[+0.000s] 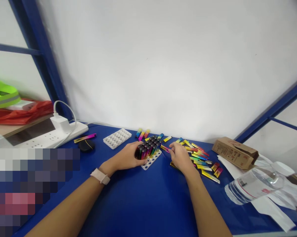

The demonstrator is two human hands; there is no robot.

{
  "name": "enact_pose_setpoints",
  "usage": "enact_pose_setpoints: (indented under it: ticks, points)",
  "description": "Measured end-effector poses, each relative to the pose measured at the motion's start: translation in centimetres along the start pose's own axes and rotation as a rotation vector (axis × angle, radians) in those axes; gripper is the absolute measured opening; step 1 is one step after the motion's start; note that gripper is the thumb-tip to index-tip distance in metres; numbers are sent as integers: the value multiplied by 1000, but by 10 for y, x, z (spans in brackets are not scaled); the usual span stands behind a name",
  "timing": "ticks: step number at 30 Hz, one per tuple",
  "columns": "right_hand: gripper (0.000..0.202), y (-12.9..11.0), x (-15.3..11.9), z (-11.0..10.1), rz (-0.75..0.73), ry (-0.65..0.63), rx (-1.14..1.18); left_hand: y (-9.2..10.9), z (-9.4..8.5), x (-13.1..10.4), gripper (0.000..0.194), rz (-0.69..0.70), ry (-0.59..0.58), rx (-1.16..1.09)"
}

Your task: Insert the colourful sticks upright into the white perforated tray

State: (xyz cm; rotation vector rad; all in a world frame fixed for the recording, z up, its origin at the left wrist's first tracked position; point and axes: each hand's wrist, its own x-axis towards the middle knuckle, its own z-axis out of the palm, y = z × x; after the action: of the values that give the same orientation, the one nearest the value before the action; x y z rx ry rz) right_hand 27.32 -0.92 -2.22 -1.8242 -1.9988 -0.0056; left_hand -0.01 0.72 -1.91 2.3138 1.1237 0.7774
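Note:
A tight group of slim, shiny rainbow-coloured tubes with black ends (pixel 150 146) stands upright in a white perforated tray (pixel 152 161). My left hand (pixel 132 155) is wrapped round the near left side of this group, with the thumb at the tray's front. Just right of the tray, my right hand (pixel 179 154) pinches a shiny tube (pixel 165 148), which points left toward the group. Several similar loose tubes (pixel 200 154) lie spread around and beyond my right hand. More short coloured pieces (pixel 142 134) lie behind the tray.
Another white perforated tray (pixel 117 138) lies to the left. Beyond it are a black pouch (pixel 86 145), a single tube (pixel 85 138) and a white power strip (pixel 44 140). On the right are a cardboard box (pixel 234 153), a water bottle (pixel 252 186) lying tilted, and white papers (pixel 274 210).

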Motion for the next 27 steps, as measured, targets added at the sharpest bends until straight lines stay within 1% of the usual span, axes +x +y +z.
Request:
enact_pose_setpoints:
  ticks: [2, 4, 6, 7, 10, 13, 16, 19, 22, 27]
  points:
    - [13, 0, 0, 2, -6, -43, -2, -1, 0, 0, 60, -2, -1, -6]
    - [12, -3, -2, 3, 0, -100, -14, -1, 0, 0, 60, -2, 1, -16]
    - [12, -7, -4, 2, 8, -143, -52, -2, 1, 0, 60, 2, 6, -24]
    - [15, -9, -5, 1, 17, -154, -84, -2, 1, 0, 60, 4, 9, -25]
    - [23, -13, -8, -1, 71, -168, -190, -2, 1, 0, 58, 2, 16, -26]
    - [22, -14, -8, -2, 120, -181, -255, -1, 0, -1, 56, 3, 17, -38]
    - [21, -15, -8, -3, 135, -196, -278, 0, -1, -1, 56, 5, 17, -43]
    - [15, -17, -8, -6, 163, -213, -239, 1, -1, -1, 56, 1, 8, -31]
    - [12, -17, -7, -7, 164, -171, -155, 1, -1, 0, 57, -8, 3, -20]
    - [11, -12, -4, -2, 40, 76, 24, 1, 0, 0, 54, -4, 10, -22]
